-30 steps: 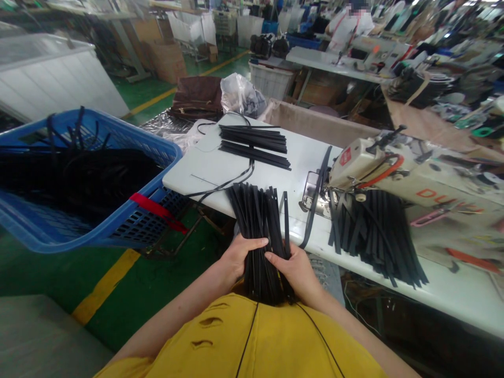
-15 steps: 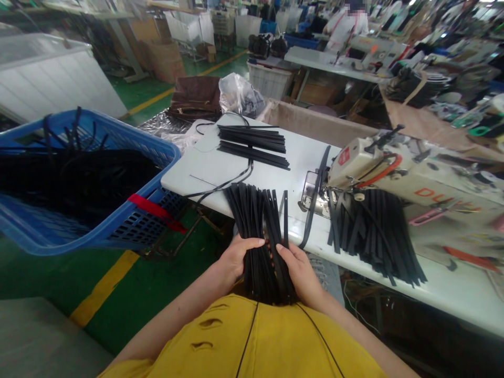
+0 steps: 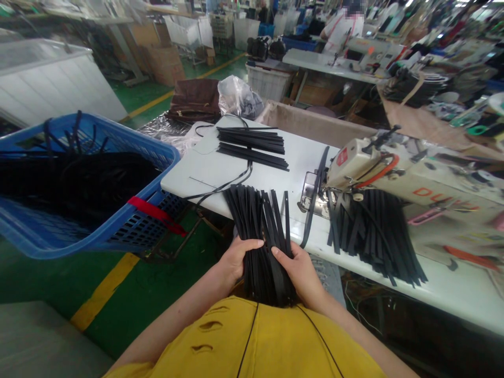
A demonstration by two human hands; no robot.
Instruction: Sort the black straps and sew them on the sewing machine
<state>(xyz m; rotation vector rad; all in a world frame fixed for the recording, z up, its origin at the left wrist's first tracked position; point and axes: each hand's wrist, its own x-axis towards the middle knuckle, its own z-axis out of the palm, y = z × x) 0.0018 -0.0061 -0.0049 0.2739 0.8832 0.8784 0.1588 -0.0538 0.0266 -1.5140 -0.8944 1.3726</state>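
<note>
A thick bundle of black straps [image 3: 258,273] is held upright against my front, its upper ends fanned out over the table edge. My left hand [image 3: 241,255] is closed around the left side of the bundle, thumb across the straps. On the right side my right hand [image 3: 296,265] grips a smaller share of the same straps, thumb pressed on their front. The fingers behind the straps are mostly hidden. Beyond them, two stacks of flat black strips [image 3: 252,147] lie on the white table [image 3: 197,170]. A long black strap [image 3: 316,197] hangs over the table edge beside the sewing machine [image 3: 370,163].
More black straps [image 3: 374,236] lie under the machine's arm. A blue basket [image 3: 153,191] full of black strips stands at the left, a red band tied on its rim. Pink-handled snips [image 3: 429,212] are at the machine. Farther back, a person [image 3: 346,26] is at another machine.
My right thumb has shifted slightly left across the straps, and the right-hand straps have spread a little. My left hand keeps its hold in nearly the same place.
</note>
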